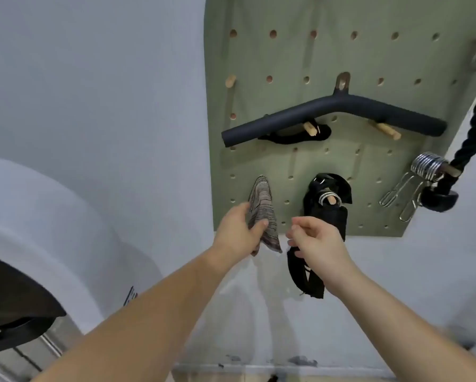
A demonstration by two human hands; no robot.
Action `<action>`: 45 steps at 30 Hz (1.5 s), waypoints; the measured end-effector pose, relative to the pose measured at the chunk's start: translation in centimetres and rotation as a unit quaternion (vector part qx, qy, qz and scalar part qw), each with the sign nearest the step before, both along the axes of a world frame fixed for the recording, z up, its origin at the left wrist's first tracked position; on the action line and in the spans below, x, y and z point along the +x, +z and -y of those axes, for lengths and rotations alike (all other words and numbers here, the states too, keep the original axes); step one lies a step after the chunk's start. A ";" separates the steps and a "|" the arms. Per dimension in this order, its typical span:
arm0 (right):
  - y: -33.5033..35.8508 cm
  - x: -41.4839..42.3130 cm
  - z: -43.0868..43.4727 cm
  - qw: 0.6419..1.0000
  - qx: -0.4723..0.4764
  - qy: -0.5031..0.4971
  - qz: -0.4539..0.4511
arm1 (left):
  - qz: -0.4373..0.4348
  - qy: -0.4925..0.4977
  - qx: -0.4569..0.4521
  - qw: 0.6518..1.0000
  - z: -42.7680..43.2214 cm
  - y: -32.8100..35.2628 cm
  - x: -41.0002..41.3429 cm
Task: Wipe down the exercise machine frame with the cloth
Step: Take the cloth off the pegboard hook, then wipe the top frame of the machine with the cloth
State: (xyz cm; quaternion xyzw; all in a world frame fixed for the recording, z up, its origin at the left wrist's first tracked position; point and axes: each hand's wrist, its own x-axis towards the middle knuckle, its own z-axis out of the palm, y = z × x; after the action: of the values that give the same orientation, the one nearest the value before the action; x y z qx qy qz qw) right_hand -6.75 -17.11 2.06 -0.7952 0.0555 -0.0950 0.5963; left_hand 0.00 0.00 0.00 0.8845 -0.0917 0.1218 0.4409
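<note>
Green pegboard point(286, 59): fingers of left hand point(235, 230) grasp striped woven cloth point(261, 199); right hand point(318, 241) curled (grip unclear).

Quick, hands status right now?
Left hand: grips the grey striped fabric cloth hanging on the green pegboard.
Right hand: fingers loosely curled, holding nothing.

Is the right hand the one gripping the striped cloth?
No, the left hand grips the striped cloth hanging on the pegboard, while the right hand is apart from it, in front of the black strap.
</note>
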 end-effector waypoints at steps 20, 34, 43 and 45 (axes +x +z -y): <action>5.8 -0.8 -2.7 0.970 0.229 0.080 -0.006 | 0.094 -0.185 -0.173 0.963 -0.8 3.7 -7.4; 8.7 -8.7 -22.3 0.949 -0.014 0.225 0.220 | 0.259 0.192 -0.063 0.945 -17.5 6.2 -24.0; 16.3 -10.4 -38.0 0.897 -0.144 0.242 0.341 | 0.332 0.254 0.097 0.903 -38.5 14.6 -27.2; 17.4 -9.9 -41.1 0.890 -0.199 0.234 0.336 | 0.336 0.268 0.117 0.895 -43.1 16.3 -25.7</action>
State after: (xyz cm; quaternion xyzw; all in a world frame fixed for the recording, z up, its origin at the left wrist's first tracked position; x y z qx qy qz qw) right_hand -16.67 23.96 19.44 -0.8079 -0.3560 -0.2229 0.4134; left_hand -25.68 43.05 16.28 0.8273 -0.0073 0.5137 0.2273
